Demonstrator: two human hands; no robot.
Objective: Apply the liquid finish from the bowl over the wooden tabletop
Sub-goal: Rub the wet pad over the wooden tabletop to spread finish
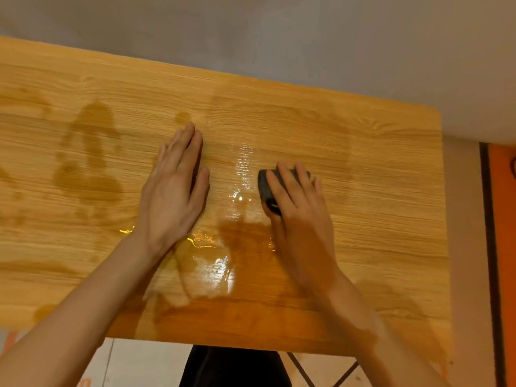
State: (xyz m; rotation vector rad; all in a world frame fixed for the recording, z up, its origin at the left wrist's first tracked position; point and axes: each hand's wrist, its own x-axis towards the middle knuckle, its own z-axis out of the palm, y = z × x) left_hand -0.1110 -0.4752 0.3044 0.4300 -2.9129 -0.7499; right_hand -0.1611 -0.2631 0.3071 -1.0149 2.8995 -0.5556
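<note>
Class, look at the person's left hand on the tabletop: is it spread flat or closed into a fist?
Spread flat. The left hand lies palm-down on the wooden tabletop, fingers extended, holding nothing.

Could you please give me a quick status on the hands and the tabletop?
Left hand flat on tabletop, empty. Right hand pressing dark pad onto the wood. Wet patches between and left of hands. Bowl not visible; nothing in the way.

- I stood in what looked like a plain room of a home or small workshop; which one I could not tell.
- My wooden tabletop [363, 152], wet with patches of finish, stood against a bare grey wall [279, 32].
- Below its near edge lay a pale tiled floor [145, 364].
- A black metal leg brace [326, 372] suggested a light folding table.
</note>
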